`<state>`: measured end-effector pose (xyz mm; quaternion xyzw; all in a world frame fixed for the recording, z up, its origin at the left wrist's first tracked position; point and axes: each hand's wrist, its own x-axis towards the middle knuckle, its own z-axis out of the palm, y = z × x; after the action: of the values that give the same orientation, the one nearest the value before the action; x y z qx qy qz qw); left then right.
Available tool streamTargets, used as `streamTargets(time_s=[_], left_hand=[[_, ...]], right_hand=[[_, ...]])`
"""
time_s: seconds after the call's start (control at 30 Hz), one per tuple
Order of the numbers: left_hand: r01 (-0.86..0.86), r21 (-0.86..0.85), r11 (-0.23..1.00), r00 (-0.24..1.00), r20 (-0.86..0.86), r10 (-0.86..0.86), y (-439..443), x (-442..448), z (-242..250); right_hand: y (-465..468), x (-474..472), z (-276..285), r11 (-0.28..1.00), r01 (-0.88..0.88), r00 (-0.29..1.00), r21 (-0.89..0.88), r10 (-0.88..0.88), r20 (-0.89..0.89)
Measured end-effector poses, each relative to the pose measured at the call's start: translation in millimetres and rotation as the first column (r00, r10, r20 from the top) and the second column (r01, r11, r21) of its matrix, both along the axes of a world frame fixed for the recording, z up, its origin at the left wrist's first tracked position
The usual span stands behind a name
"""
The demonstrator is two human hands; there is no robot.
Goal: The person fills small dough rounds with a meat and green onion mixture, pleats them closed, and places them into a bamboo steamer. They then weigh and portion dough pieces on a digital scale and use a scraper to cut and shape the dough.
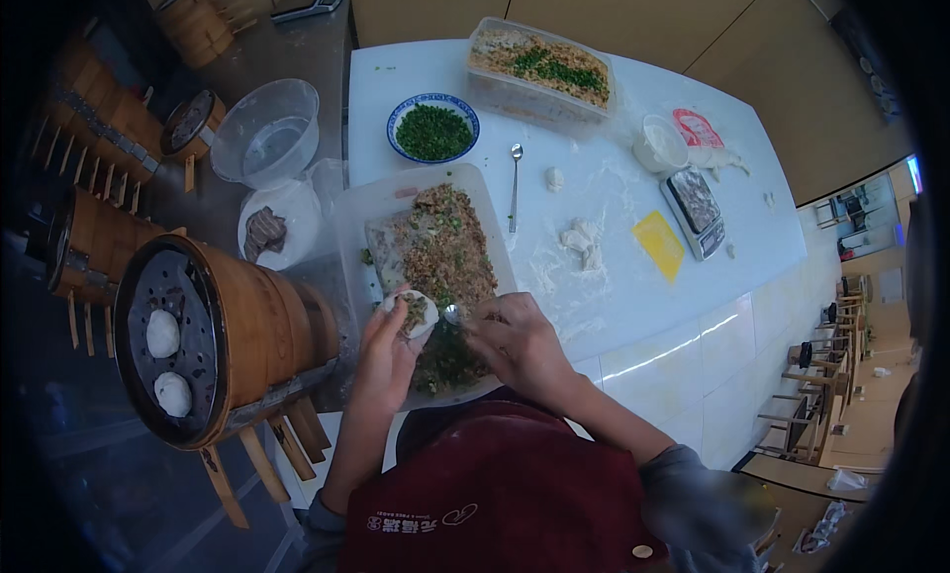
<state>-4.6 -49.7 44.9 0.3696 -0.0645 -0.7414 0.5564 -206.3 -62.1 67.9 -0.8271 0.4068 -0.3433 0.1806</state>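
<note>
Cupped in my left hand (387, 344) is a round white dough wrapper (421, 315) with minced filling on it. My right hand (517, 343) grips a metal spoon (452, 315), its bowl close to the wrapper. Both hands are over a clear plastic tub (499, 250) of minced filling (449, 257) with chopped greens. Two white filled buns (163, 333) sit on the dark perforated liner of a bamboo steamer (249, 335) at the left. A second spoon (514, 194) lies on the white table beyond the tub, near a small dough ball (554, 179).
The white table (616, 298) also holds a bowl of chopped greens (433, 129), another filling tub (540, 90), a dough piece (582, 240), a yellow scraper (659, 245), a digital scale (694, 211) and a white tub (660, 145). More bamboo steamers (104, 250) and a clear basin (267, 135) stand left.
</note>
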Motion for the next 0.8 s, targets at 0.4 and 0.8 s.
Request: streamTargets(time_s=[0.4,0.8], left_hand=[[0.053,-0.055,0.997,0.993,0.112,-0.047,11,-13,30],[0.144,-0.044,0.989,0.988,0.056,-0.141,10,-8,38]], right_hand=[[-14,26,22,0.866,-0.084,0.928,0.492,-0.112,0.355],[-24,19,32,0.872,-0.247,0.919,0.423,0.074,0.386]])
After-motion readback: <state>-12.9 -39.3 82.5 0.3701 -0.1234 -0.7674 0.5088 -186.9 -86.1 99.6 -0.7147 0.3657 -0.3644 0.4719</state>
